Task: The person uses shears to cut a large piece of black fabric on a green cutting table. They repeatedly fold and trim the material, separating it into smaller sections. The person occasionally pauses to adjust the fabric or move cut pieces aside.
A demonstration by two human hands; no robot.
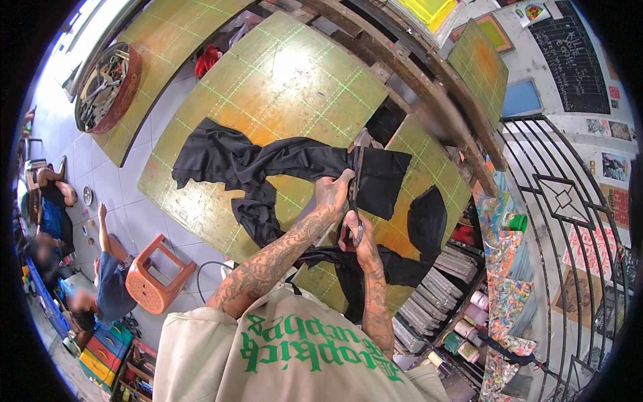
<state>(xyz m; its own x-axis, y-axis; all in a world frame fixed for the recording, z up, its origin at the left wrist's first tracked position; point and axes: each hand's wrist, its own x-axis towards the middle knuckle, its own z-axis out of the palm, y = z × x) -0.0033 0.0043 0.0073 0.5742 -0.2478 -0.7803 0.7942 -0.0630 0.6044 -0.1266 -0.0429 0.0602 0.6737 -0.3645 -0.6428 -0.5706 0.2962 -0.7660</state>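
At centre, the left hand (331, 191) pinches black cloth (309, 159), the right hand (360, 242) grips scissors (354, 197), apparently mid-cut; the next snip likely needs tension.

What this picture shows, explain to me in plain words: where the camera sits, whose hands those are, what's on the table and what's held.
There is no machine here, just a person's own two bare hands. The single picture comes from a wide fisheye camera on that person's head, looking down, so straight edges bend near the rim.

The right hand holds dark scissors. The left hand is beside the blades, at the edge of the black cloth; its exact grip is hard to make out.

The cloth lies rumpled on a greenish table marked with grid lines. A black piece with a curved edge lies to the right.
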